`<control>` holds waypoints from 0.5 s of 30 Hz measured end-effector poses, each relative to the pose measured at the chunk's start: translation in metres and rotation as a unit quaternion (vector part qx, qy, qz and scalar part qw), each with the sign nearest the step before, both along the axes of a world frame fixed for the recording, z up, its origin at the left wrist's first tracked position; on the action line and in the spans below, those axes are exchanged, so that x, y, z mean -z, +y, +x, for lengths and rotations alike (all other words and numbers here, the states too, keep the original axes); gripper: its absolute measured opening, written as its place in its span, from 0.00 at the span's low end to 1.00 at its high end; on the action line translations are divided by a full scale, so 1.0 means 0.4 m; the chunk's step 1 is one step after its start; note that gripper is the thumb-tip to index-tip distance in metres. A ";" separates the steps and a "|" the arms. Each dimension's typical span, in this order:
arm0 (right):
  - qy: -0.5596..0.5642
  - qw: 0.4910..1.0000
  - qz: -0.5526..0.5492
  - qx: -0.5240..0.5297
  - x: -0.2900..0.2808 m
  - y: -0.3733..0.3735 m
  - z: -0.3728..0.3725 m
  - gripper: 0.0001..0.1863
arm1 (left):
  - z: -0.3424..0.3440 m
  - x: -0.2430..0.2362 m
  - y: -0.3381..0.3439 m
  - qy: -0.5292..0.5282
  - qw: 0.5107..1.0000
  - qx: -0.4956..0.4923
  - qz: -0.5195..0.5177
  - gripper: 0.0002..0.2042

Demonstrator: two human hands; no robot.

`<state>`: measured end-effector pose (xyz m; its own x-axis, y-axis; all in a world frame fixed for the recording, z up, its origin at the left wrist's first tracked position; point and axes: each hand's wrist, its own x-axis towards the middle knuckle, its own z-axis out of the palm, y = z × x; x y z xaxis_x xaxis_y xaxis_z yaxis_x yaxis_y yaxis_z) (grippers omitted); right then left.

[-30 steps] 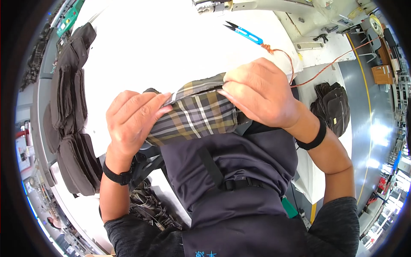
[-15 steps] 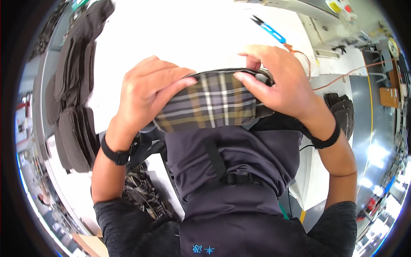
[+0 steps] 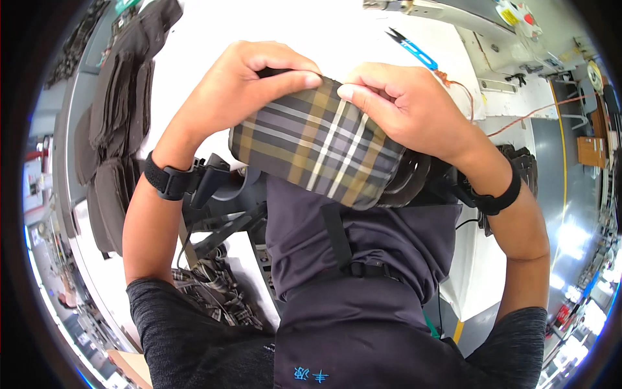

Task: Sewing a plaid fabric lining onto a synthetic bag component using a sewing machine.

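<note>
A plaid fabric piece [image 3: 321, 139] in grey, tan, black and white hangs between my hands, just above my apron. Dark cloth shows behind its right end. My left hand [image 3: 262, 81] pinches the top edge between thumb and fingers. Close beside it, my right hand [image 3: 395, 100] pinches the same edge a little farther right. The fingertips behind the cloth are hidden. Beyond my right hand, blue thread snips [image 3: 418, 53] lie on the white table [image 3: 214, 26], next to an orange cord [image 3: 457, 84].
Stacks of dark brown cloth pieces [image 3: 120, 104] line the table's left side. More dark pieces [image 3: 518, 165] sit to the right. Below my left forearm lies a heap of plaid cloth [image 3: 220, 288]. Part of a machine [image 3: 434, 13] stands at the far right edge.
Both hands have come closer together along the top edge, the left one rising. The plaid piece now tilts down to the right and shows more of its face.
</note>
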<state>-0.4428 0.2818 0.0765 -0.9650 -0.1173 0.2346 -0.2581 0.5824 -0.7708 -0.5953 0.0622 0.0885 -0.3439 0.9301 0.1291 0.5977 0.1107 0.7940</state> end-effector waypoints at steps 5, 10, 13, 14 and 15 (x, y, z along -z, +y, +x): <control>-0.027 0.990 -0.116 0.070 0.002 0.019 0.000 0.13 | -0.058 -0.044 0.068 -0.056 0.996 -0.032 -0.058 0.07; -0.098 0.969 -0.199 0.109 -0.023 0.040 -0.021 0.12 | -0.123 -0.126 0.140 -0.017 0.992 -0.053 -0.111 0.09; 0.001 0.925 -0.354 0.139 -0.015 0.026 -0.052 0.12 | -0.198 -0.145 0.202 0.106 0.994 0.036 -0.014 0.12; 0.004 0.924 -0.357 0.140 -0.016 0.028 -0.060 0.12 | -0.208 -0.151 0.221 0.229 0.965 0.105 0.071 0.12; 0.009 0.911 -0.384 0.148 -0.017 0.032 -0.067 0.12 | -0.215 -0.164 0.220 0.075 0.996 0.031 -0.026 0.18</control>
<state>-0.4695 0.2947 0.0832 -0.9231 0.3525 0.1538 -0.1937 -0.0806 -0.9777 -0.6812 0.1501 0.1543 -0.2655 0.9559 0.1254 0.7157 0.1083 0.6900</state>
